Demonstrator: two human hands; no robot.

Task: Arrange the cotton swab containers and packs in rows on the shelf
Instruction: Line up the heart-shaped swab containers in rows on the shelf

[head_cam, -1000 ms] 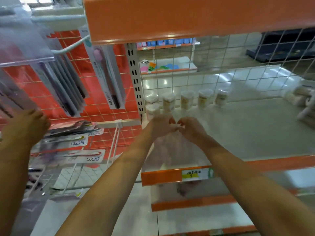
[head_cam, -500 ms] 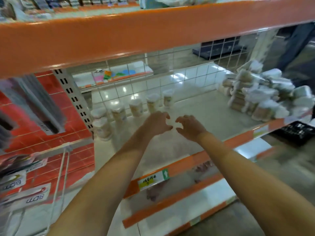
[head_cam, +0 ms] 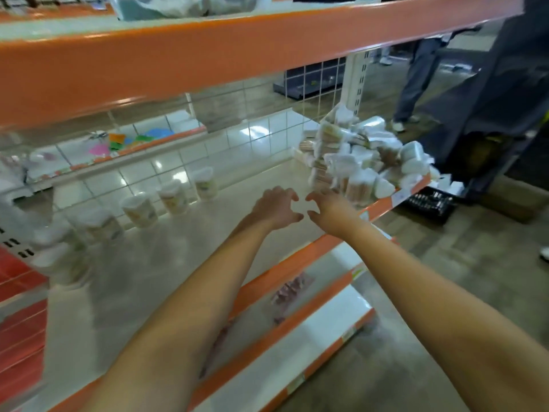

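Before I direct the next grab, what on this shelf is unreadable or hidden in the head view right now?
- Container labels: blurred, too small to read.
- Leftmost containers: smeared by motion blur; count unclear.
- Pile of packs: overlapping, so number and lower layers hidden.
- Price tag on the shelf edge: unreadable.

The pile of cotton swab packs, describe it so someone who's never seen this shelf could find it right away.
Look at the grey shelf under the wide orange beam. Follow it to its right end, beyond the two hands, where the pile of cotton swab packs lies against the wire grid. Unlike the upright round containers lined along the back, it is a loose, jumbled heap of clear plastic bags.
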